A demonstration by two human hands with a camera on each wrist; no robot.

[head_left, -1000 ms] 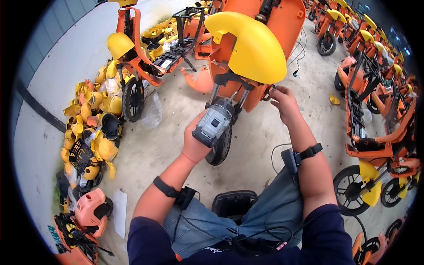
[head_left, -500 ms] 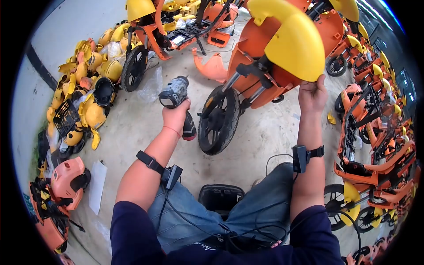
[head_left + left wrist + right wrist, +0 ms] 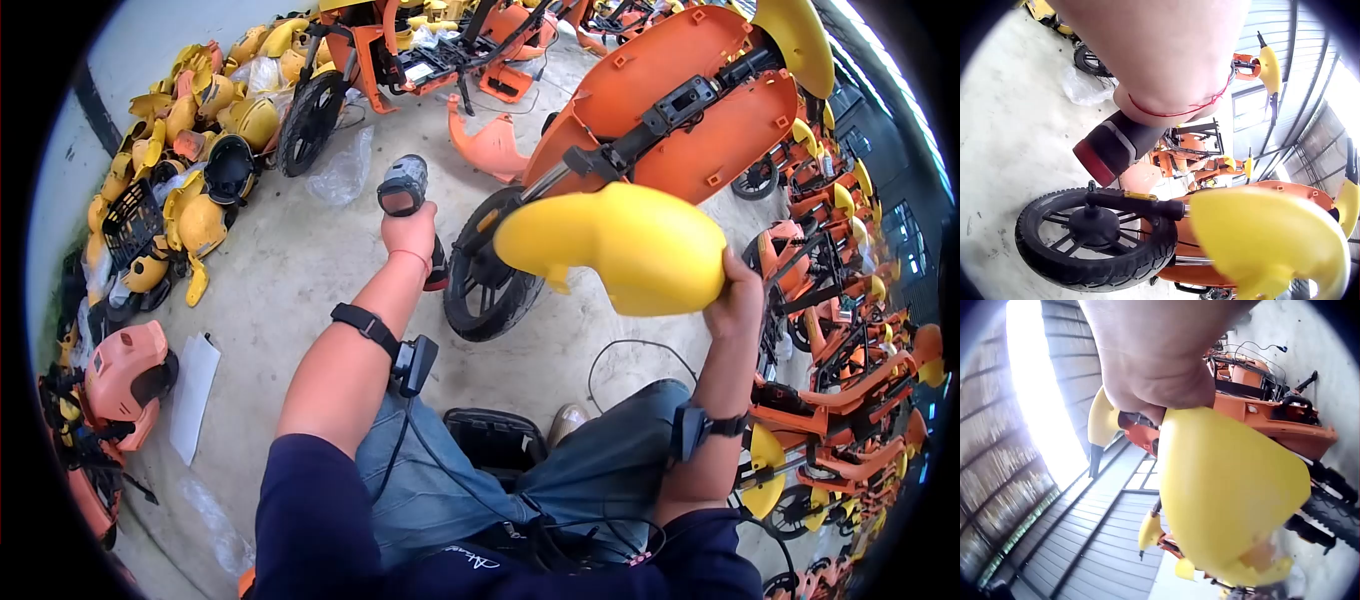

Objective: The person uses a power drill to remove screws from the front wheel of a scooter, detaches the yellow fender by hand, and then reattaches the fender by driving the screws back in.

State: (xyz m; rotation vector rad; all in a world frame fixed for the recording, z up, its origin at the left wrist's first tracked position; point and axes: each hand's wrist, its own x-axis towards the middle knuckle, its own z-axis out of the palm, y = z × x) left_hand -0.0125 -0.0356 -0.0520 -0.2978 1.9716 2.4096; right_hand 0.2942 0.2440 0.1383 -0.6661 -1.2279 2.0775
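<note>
Concrete floor (image 3: 300, 260), pale wall (image 3: 150, 50) at ten o'clock, left hand (image 3: 408, 235) gripping drill (image 3: 404, 185), right hand (image 3: 738, 298) pinching yellow fender (image 3: 625, 250), long axis nine to three, free end toward nine.

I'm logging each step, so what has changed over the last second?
The left hand has drawn the drill left, away from the fork. The right hand has taken hold of the yellow fender and brought it down off the fork. The drill stays in the left hand; the wheel stays on the fork.
</note>
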